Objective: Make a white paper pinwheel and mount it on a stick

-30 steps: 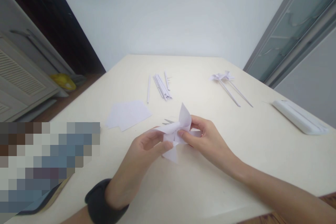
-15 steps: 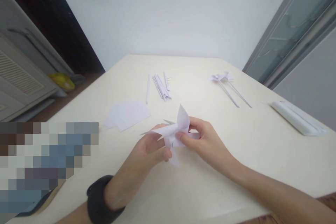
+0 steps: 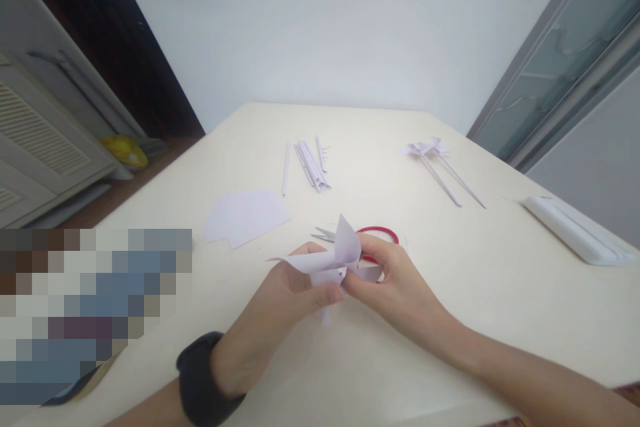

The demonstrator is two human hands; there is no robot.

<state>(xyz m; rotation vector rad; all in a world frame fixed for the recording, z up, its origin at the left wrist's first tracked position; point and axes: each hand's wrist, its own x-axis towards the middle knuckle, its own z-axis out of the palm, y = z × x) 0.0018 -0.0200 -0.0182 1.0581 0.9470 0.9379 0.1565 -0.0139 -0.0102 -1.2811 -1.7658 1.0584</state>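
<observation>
A white paper pinwheel (image 3: 320, 263) is held between both hands just above the table. My left hand (image 3: 295, 287) grips its left and lower blades, the thumb pressed near the middle. My right hand (image 3: 387, 273) pinches it close to the centre from the right. One blade stands up and another points left; the fingers hide part of the rest. Behind the pinwheel lie scissors (image 3: 379, 229) with red handles, partly covered by my right hand and the paper.
Paper sheets (image 3: 245, 213) lie at the left. Several rolled paper sticks (image 3: 313, 167) are bunched at the back. Two pinwheels on sticks (image 3: 435, 167) lie at the back right. A white plastic-wrapped pack (image 3: 575, 230) rests near the right edge. A pixelated patch covers the lower left.
My left thumb has moved right, towards the pinwheel's centre, and the lower blade has folded up. More of the scissors' red handles shows now. The view has shifted slightly.
</observation>
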